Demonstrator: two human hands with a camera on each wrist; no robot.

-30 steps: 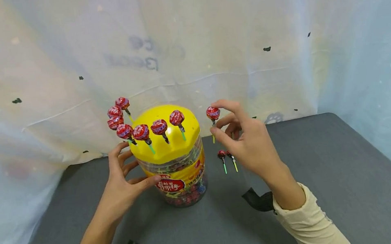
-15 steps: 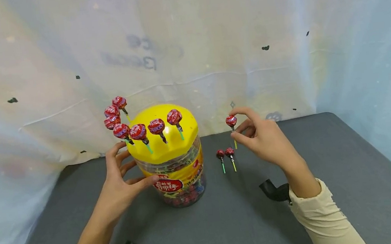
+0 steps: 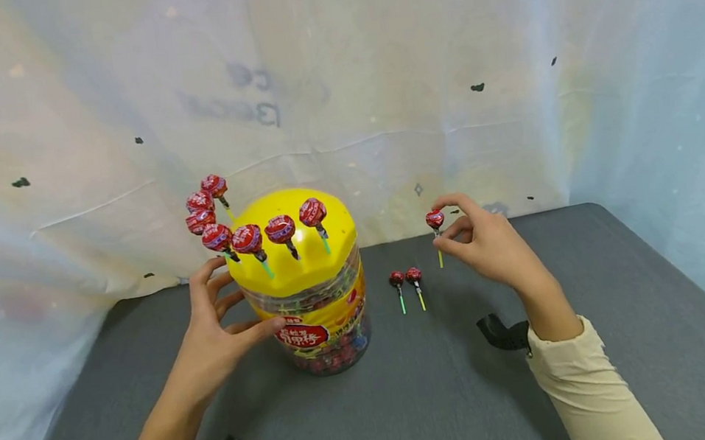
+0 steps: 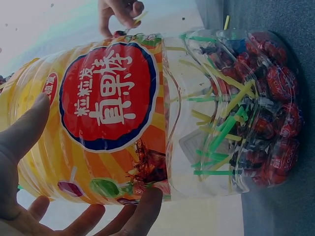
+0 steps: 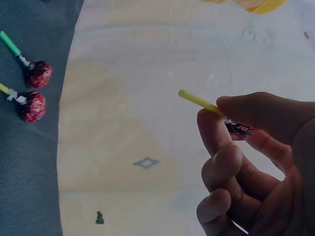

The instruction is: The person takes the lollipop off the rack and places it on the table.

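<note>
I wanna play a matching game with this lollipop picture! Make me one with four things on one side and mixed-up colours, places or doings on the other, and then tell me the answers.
Things:
1. lid
2. loose lollipops
3. right grip
4. tabletop

Matches:
A. pinching a lollipop with a yellow stick
B. dark grey
C. bright yellow, on top of the jar
D. lying side by side on the table

Right pairs:
1-C, 2-D, 3-A, 4-B
</note>
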